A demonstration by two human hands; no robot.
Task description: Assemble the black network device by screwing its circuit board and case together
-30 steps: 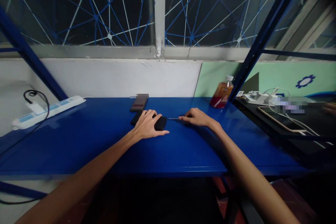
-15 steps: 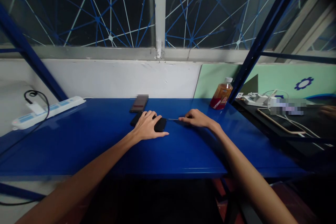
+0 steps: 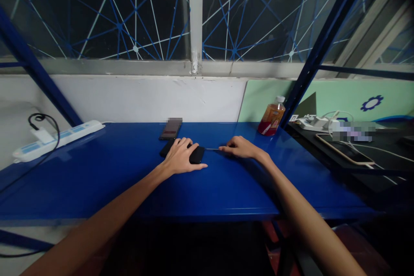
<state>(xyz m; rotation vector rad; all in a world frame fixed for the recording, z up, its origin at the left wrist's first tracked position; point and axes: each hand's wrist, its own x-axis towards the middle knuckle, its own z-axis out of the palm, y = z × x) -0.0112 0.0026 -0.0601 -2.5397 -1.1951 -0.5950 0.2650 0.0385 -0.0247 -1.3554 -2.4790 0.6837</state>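
Observation:
My left hand (image 3: 181,155) lies across a flat black device (image 3: 196,155), holding it down on the blue table. Its fingers reach over the top and the thumb stretches out past the near edge. Most of the device's left part is under the palm; whether it is a phone or a power bank I cannot tell. My right hand (image 3: 238,146) is closed in a pinch on a thin, light-coloured cable or rod (image 3: 211,149). That thin piece runs straight to the device's right edge. Behind my left hand lies a dark phone (image 3: 171,128), untouched.
A drink bottle (image 3: 271,116) stands at the back right. To the left is a white power strip (image 3: 58,140) with a black cable. On the dark side table (image 3: 359,177) lie a phone (image 3: 344,148) and white cables. Blue posts flank the table (image 3: 207,194).
Both hands keep their place and grip, and the view has shifted slightly. Another person's hand at the far right edge is no longer visible.

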